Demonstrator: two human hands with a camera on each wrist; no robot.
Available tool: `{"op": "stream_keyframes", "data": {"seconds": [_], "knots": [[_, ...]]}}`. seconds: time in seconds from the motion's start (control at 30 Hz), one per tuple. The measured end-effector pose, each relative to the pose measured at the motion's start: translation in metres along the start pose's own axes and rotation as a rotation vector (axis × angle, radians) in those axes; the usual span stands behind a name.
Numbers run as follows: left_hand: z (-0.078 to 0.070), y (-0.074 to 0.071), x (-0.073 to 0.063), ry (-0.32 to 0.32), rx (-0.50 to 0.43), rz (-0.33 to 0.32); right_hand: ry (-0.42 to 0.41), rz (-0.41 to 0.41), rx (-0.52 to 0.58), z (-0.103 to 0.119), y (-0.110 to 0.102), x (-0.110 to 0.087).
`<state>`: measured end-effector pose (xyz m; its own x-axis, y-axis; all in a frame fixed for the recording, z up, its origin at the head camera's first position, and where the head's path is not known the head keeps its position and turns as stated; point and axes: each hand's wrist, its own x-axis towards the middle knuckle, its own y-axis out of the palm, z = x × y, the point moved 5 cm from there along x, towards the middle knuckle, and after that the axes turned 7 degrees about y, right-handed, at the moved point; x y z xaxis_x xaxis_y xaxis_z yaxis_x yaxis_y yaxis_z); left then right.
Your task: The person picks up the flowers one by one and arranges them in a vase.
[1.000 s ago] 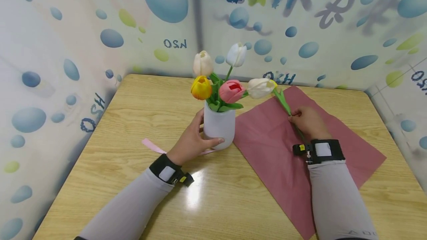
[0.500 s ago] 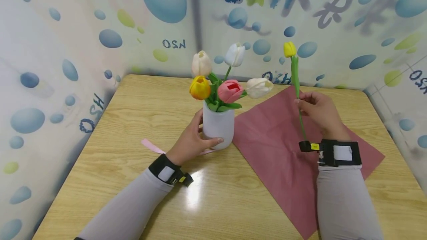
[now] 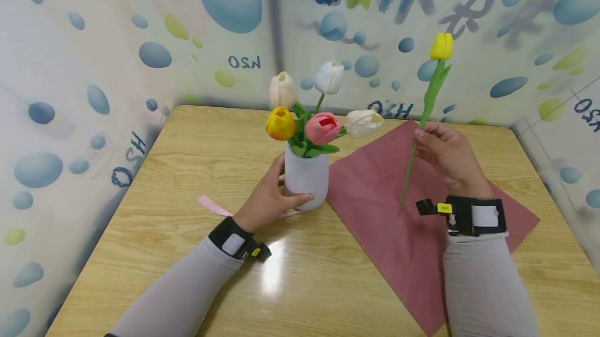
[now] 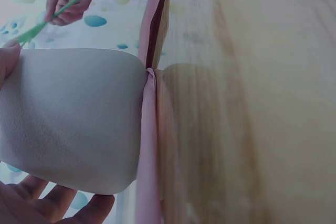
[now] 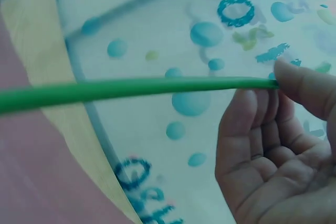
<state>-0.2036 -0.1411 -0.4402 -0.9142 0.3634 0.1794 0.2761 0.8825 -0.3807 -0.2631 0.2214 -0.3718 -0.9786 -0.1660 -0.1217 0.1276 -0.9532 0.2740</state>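
Observation:
My left hand [image 3: 269,199] grips a white vase [image 3: 307,178] low on its side, thumb across the front and fingers round the back. In the vase stand several tulips: a yellow-orange one [image 3: 280,123], a pink one [image 3: 323,128], a cream one [image 3: 283,89] and white ones [image 3: 330,77]. My right hand [image 3: 450,157] pinches the green stem of a yellow tulip [image 3: 442,46] between thumb and fingers. That tulip leans a little right, bloom up, its stem end hanging over dark pink paper. In the right wrist view the bare stem [image 5: 131,90] runs left from the fingertips [image 5: 239,111].
The dark pink paper sheet [image 3: 375,196] lies on the wooden table [image 3: 187,154] right of the vase. A light pink ribbon [image 3: 213,205] runs along the table by the vase's base. A patterned wall [image 3: 187,24] stands behind the table.
My right hand has lifted the yellow tulip from behind the white bloom, up and to the right, turning it nearly upright. My left hand stays on the vase.

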Motion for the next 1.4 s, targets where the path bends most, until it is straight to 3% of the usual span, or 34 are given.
{"op": "stream_keyframes", "data": {"seconds": [0.2,0.5,0.93,1.4], "knots": [[0.0,0.0,0.001,0.007,0.002,-0.007,-0.055,0.185,0.295,0.001,0.007,0.001],[0.001,0.0,0.001,0.005,0.001,-0.008,-0.037,0.254,0.548,0.0,0.005,0.001],[0.004,0.0,0.002,-0.002,-0.011,0.0,-0.048,0.257,0.697,0.0,0.01,0.004],[0.003,-0.001,0.002,0.01,-0.005,-0.005,-0.089,0.239,0.732,0.001,0.018,0.004]]}}
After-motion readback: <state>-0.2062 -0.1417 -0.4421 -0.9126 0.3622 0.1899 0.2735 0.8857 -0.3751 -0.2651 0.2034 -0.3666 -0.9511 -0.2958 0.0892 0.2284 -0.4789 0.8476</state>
